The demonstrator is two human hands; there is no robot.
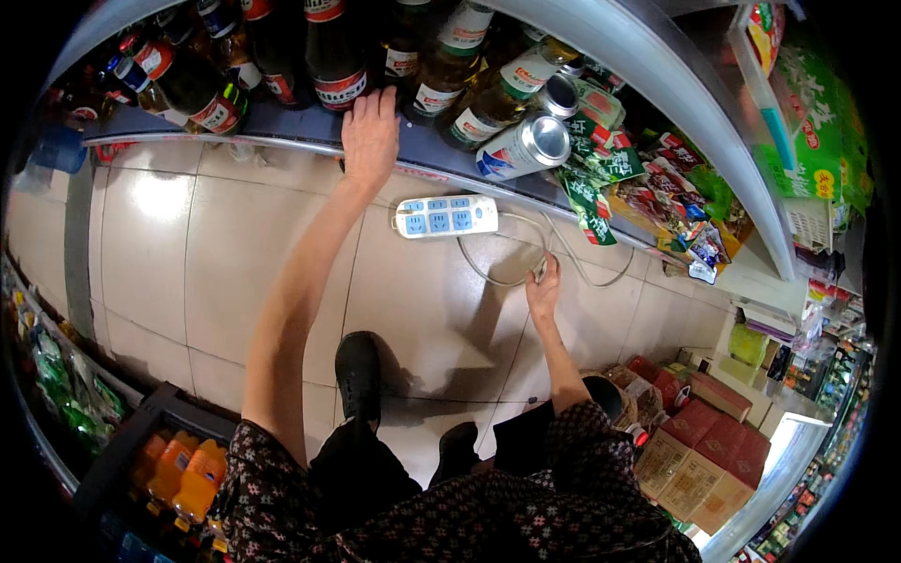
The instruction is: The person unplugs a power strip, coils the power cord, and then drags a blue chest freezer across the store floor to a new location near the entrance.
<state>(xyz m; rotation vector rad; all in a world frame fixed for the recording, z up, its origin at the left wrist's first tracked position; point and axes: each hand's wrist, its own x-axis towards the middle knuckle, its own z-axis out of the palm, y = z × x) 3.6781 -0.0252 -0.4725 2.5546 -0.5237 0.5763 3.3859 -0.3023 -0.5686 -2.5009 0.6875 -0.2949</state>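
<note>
My left hand [371,139] reaches over the front edge of the shelf [282,128]. Its fingers lie stretched out, palm down, against the base of a dark glass bottle [336,61] with a red and white label; the thumb is hidden. Over the floor, my right hand [542,287] has its fingers loosely bent and a little apart. A pale cable [490,280] curves past those fingertips, and whether they touch it I cannot tell. This cable runs from a white power strip [447,218] with blue sockets, lying below the shelf edge.
More bottles [441,80], a white can [526,147] and colourful snack packets [671,183] crowd the shelf. A dark crate [169,403] with orange drink bottles [192,474] stands at lower left. Red-topped cardboard boxes [704,460] are stacked at lower right. Pale tiles [253,235] cover the floor.
</note>
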